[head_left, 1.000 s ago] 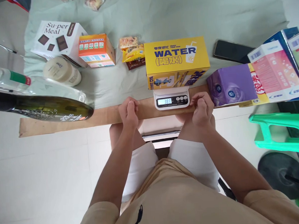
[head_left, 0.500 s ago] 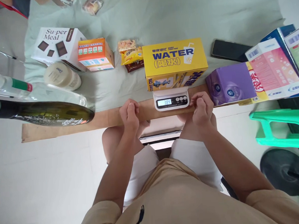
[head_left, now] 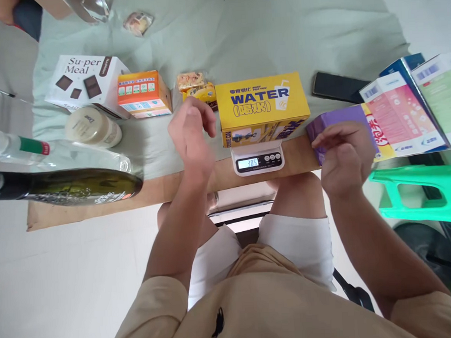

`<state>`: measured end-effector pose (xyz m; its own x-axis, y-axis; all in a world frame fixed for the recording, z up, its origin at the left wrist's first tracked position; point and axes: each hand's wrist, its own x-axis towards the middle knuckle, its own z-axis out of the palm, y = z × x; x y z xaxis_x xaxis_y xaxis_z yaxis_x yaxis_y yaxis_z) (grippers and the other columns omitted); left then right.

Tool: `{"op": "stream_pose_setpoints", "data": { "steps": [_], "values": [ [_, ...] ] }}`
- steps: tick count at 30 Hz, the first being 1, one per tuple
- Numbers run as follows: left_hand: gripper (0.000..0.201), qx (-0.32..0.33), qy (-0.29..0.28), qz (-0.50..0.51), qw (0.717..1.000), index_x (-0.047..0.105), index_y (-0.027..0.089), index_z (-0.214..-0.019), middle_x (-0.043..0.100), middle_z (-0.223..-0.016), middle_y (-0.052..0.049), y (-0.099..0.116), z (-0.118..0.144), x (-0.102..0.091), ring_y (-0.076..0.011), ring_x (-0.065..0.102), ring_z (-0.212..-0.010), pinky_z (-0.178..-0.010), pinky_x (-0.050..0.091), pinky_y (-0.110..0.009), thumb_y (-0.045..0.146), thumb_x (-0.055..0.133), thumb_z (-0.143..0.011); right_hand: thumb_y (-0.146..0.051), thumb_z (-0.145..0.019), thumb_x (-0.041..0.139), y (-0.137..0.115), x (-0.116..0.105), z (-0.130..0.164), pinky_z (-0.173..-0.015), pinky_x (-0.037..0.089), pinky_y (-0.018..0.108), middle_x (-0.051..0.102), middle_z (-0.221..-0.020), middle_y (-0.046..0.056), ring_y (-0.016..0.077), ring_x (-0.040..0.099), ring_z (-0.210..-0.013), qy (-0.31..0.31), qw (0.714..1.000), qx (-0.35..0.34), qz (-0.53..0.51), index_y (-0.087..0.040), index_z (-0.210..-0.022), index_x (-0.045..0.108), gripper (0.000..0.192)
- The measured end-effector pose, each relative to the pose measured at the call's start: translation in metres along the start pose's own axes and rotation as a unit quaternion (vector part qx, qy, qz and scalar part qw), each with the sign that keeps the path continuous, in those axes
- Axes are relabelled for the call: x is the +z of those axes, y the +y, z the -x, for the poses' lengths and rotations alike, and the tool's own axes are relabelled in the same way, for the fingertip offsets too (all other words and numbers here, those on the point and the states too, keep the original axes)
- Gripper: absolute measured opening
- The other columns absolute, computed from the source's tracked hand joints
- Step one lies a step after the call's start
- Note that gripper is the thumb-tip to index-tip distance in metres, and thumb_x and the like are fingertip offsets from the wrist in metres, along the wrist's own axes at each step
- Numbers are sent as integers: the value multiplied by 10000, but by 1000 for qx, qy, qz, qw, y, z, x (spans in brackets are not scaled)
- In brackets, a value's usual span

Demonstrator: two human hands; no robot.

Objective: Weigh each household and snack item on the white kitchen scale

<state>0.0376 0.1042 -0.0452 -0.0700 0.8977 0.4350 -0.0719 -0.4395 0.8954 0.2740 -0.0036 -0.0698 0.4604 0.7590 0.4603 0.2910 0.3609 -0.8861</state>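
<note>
Two hands are raised above the wooden board (head_left: pixel 154 185), neither holding anything. The left hand (head_left: pixel 191 135) is seen with fingers loosely curled and apart, just left of the yellow box (head_left: pixel 262 102), which is set on the white scale (head_left: pixel 257 158); a reading of 385 is shown on the display. The right hand (head_left: pixel 344 157) is held half open, fingers bent, in front of the purple pack (head_left: pixel 343 116), well right of the scale; whether it is touched cannot be told. Bare board is left between the right hand and the scale. Beyond the left hand, small snack packets (head_left: pixel 196 87) are crowded against the box's left edge. Farther left, an orange carton (head_left: pixel 143 94), a white Su-per Meal box (head_left: pixel 85 83) and a round white tub (head_left: pixel 91 128) are closed, so contents cannot be seen. A dark bottle (head_left: pixel 71 184) is laid on its side near the board's left end.
</note>
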Motion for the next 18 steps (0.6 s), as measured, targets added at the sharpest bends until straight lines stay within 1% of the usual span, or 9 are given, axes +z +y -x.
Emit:
{"op": "stream_pose_setpoints", "data": {
  "steps": [3,6,8,10,11,13,15,16,18],
  "values": [
    [616,27,-8,4,1000,625,239,-679,500,-591,0,-12,2,-6,-141,468,-539,-565,287,-338,775,574,-976,-598,-895,716,-16,-10,-18,-819,590,464,634,-947,46,215,645,-843,-60,996,-31,58,-299,-1028,745,329],
    [611,19,-18,-1,1000,626,235,-671,503,-582,-4,-28,13,-18,-132,451,-519,-537,263,-347,756,579,-987,-519,-824,829,-36,-7,-42,-1074,600,543,650,-1069,47,255,658,-1050,-133,978,-58,151,-324,-1070,752,323],
    [629,11,-31,-23,999,624,242,-676,508,-582,-10,-37,15,-24,-137,454,-521,-540,283,-358,785,550,-985,-337,-707,951,-51,7,-66,-1239,530,527,675,-1186,40,279,618,-1273,-203,957,-39,202,-328,-1093,753,434],
    [659,5,-42,-49,998,612,251,-672,513,-585,-18,-41,13,-28,-146,460,-531,-555,305,-372,822,504,-983,-163,-554,1030,-61,27,-92,-1372,417,485,667,-1352,22,289,523,-1481,-281,930,-11,235,-325,-1118,750,650],
    [672,3,-45,-58,997,601,253,-663,514,-585,-20,-43,11,-30,-150,460,-535,-562,312,-378,832,486,-983,-121,-472,1058,-62,38,-106,-1422,344,481,641,-1447,7,303,452,-1574,-316,917,-1,243,-317,-1111,750,735],
    [685,1,-52,-65,997,581,250,-647,509,-578,-19,-44,8,-31,-151,452,-532,-567,317,-380,831,464,-991,-100,-351,1085,-57,59,-131,-1470,217,528,608,-1553,-12,349,348,-1670,-365,901,18,236,-280,-1035,746,785],
    [684,3,-62,-64,996,570,241,-639,488,-557,-11,-46,5,-31,-143,438,-518,-556,307,-368,802,449,-1011,-120,-371,1086,-42,76,-150,-1456,183,592,684,-1481,12,366,439,-1627,-367,904,48,216,-224,-937,716,684],
    [684,5,-67,-64,996,565,234,-638,476,-548,-6,-47,4,-31,-138,429,-511,-549,301,-360,788,441,-1019,-143,-444,1075,-31,81,-158,-1432,233,605,741,-1374,23,344,550,-1542,-345,913,64,207,-200,-905,693,601],
    [688,9,-74,-65,995,552,222,-633,452,-537,2,-49,2,-30,-129,416,-505,-538,294,-344,775,431,-1025,-206,-629,1017,-6,87,-166,-1325,431,575,786,-1120,5,263,727,-1291,-267,941,92,186,-180,-895,656,449]
  ]
}}
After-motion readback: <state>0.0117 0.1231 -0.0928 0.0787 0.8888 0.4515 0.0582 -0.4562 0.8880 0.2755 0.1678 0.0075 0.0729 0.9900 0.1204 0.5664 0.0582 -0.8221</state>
